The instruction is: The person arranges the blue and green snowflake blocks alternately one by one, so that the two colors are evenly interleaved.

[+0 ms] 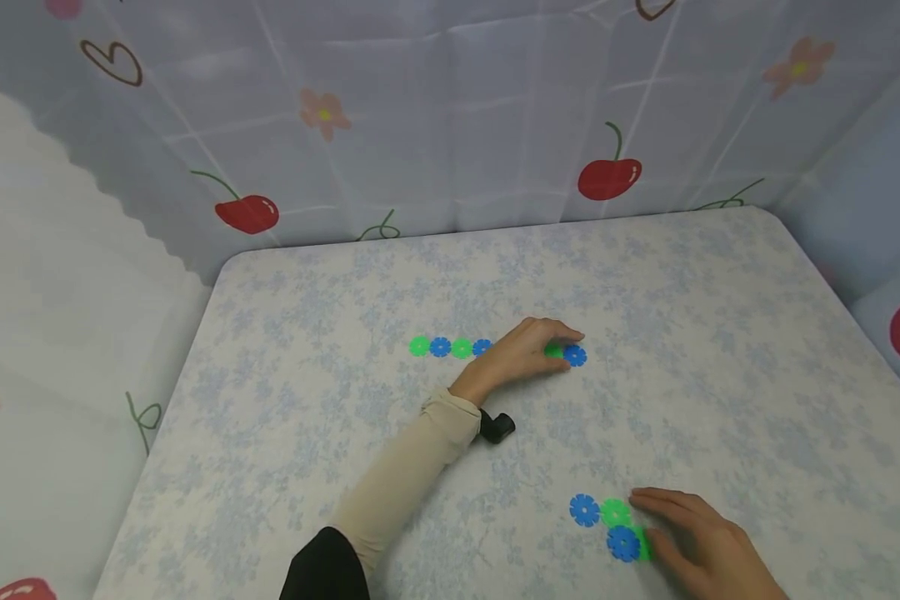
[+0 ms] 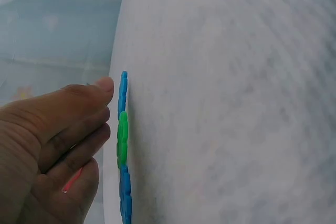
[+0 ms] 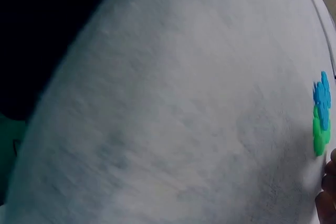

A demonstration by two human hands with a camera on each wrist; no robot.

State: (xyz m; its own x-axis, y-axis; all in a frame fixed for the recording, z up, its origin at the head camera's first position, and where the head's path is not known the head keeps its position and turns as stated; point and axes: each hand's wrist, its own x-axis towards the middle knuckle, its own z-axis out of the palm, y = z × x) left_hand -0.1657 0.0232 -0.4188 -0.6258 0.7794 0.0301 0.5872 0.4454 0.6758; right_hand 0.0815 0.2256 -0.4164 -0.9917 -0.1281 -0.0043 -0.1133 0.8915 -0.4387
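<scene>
Tabletop (image 1: 330,300), discs (image 1: 619,550) near right hand (image 1: 703,537)

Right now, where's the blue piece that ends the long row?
In the head view, the blue piece is right of centre on the table, just right of a green one, by the left hand.

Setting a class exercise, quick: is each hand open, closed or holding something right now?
Left hand: open, holding nothing, at the disc row.
Right hand: open, by the other discs; whether it touches one is unclear.
</scene>
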